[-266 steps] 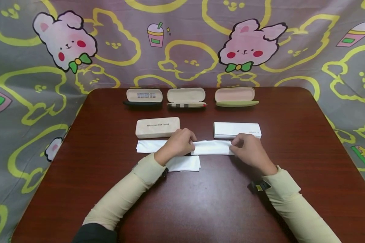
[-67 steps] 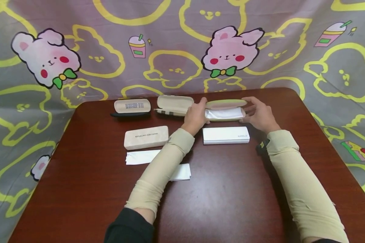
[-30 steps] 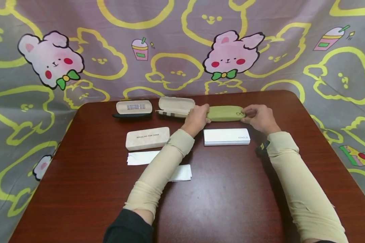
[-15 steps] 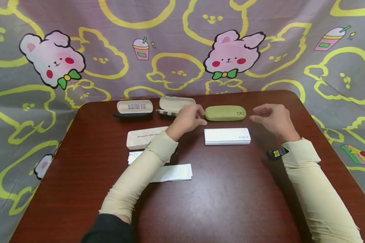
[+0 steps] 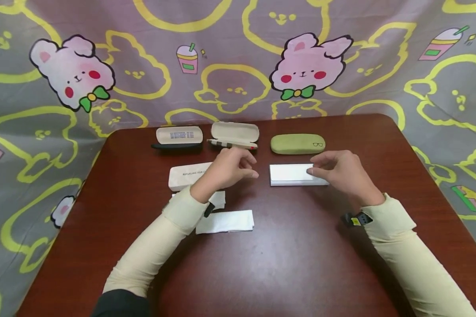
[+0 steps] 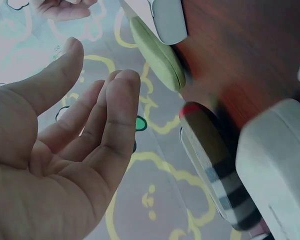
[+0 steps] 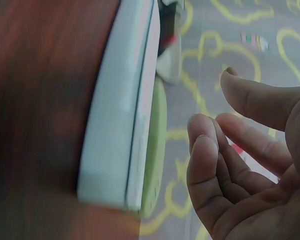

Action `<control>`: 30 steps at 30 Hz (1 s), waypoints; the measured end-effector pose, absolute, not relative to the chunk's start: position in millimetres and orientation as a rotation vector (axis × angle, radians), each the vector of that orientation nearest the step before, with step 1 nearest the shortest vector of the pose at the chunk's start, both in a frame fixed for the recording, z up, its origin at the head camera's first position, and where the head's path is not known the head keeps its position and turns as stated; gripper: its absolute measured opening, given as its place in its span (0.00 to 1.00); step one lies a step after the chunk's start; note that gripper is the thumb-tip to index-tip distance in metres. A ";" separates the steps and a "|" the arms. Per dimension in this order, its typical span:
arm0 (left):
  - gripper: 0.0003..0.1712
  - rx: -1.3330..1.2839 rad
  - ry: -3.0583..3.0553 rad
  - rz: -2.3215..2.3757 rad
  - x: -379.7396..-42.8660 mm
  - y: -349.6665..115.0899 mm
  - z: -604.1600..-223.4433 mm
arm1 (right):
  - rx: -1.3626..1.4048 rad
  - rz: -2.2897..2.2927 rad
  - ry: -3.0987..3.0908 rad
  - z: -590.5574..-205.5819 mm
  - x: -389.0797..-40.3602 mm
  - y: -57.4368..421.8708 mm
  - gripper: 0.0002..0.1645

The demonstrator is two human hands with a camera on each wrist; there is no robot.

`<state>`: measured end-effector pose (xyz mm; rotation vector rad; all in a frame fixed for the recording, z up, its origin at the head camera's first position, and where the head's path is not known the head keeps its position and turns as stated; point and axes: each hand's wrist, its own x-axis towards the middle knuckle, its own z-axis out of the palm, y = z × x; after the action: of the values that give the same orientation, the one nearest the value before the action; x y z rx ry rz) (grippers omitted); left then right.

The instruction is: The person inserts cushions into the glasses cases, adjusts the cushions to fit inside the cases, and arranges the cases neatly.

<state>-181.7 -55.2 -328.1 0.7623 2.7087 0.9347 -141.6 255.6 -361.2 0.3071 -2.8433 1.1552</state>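
Note:
My left hand (image 5: 227,171) hovers over the right end of the beige lettered glasses case (image 5: 186,176), its fingers loosely bent around nothing. In the left wrist view its thumb and fingers stand well apart. My right hand (image 5: 343,174) overlaps the right end of the white glasses case (image 5: 289,174) in the head view; the right wrist view shows its fingers apart from the case and holding nothing. Behind lies the green glasses case (image 5: 297,144), closed, with a small glasses print. One folded white cloth (image 5: 226,221) lies in front, and another white cloth (image 5: 220,199) is partly hidden by the left arm.
At the back left, a black glasses case (image 5: 178,136) and a checked glasses case (image 5: 235,134) stand with lids up. The brown table (image 5: 262,273) reaches back to a patterned curtain (image 5: 238,57).
A white cloth went from the front row into the green case, whose lid then came down. Both hands let go of that case and moved back toward the person.

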 end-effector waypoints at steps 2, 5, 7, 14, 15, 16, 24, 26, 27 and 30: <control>0.18 0.753 2.703 0.950 -175.6 -63.0 -328.2 | 0.368 1.160 -2.836 -363.5 -137.7 245.4 0.17; 0.18 0.735 2.698 0.964 -165.9 -75.0 -330.4 | 0.442 1.187 -2.826 -367.9 -132.3 229.5 0.15; 0.18 0.728 2.698 0.962 -158.9 -83.0 -331.9 | 0.481 1.215 -2.827 -370.8 -128.8 219.0 0.15; 0.19 0.688 2.715 0.942 -133.0 -114.1 -342.1 | 0.697 1.264 -2.846 -377.8 -119.2 185.2 0.14; 0.19 0.675 2.720 0.940 -128.8 -119.0 -343.9 | 0.730 1.272 -2.847 -378.9 -118.1 180.7 0.15; 0.18 0.675 2.726 0.941 -124.9 -124.1 -345.8 | 0.762 1.284 -2.848 -379.8 -117.0 176.1 0.15; 0.13 0.567 2.769 0.915 -96.2 -156.4 -360.2 | 0.966 1.296 -2.842 -388.8 -111.3 138.3 0.13; 0.12 0.544 2.777 0.862 -91.7 -161.7 -364.3 | 0.984 1.293 -2.857 -390.8 -110.4 129.0 0.14; 0.12 0.534 2.784 0.832 -89.9 -163.8 -366.7 | 0.988 1.290 -2.869 -391.6 -109.9 124.8 0.15; 0.12 0.523 2.812 0.754 -86.6 -169.7 -373.5 | 0.994 1.225 -2.897 -395.4 -109.2 114.8 0.15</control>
<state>-86.6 -169.7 -373.5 0.5227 2.8123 0.7540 -109.2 114.8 -395.4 0.9942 -2.8970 1.2250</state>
